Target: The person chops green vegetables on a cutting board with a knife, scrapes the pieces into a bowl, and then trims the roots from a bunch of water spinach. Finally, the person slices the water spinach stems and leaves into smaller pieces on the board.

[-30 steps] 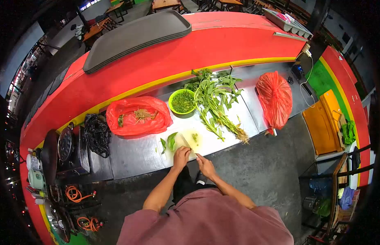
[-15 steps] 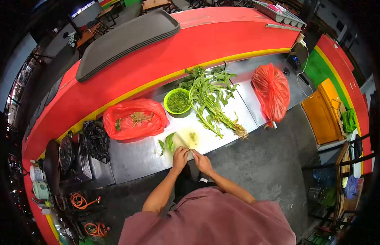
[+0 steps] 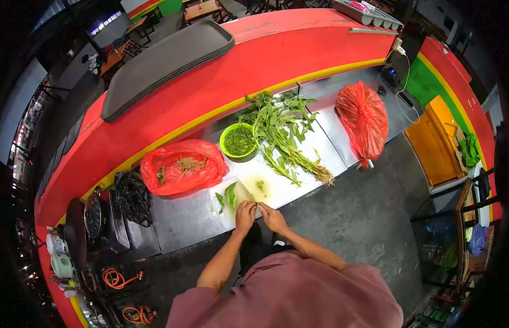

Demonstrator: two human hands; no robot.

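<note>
My right hand (image 3: pixel 273 218) is closed near the counter's front edge, around what looks like the handle end of a knife (image 3: pixel 244 191). The pale blade points away from me over a white cutting board (image 3: pixel 278 195). Right beside it, my left hand (image 3: pixel 245 216) is closed with fingers bunched; what they hold is hidden. Green leaves (image 3: pixel 230 194) lie left of the blade, and a small heap of chopped greens (image 3: pixel 260 186) lies to its right. Beyond the board are a lime-green bowl (image 3: pixel 224 144) of chopped greens and a bunch of leafy stems (image 3: pixel 287 136) with roots.
An open red plastic bag (image 3: pixel 210 180) with root scraps sits left on the metal counter (image 3: pixel 178 227). A tied red bag (image 3: pixel 364 120) stands right. A black bag (image 3: pixel 132 197) and pan (image 3: pixel 94 213) are far left. A red wall (image 3: pixel 287 52) bounds the back.
The view has shifted slightly. Both hands remain together at the board's front edge, with the fingers drawn slightly closer; the leaves and knife stay in nearly the same place.
</note>
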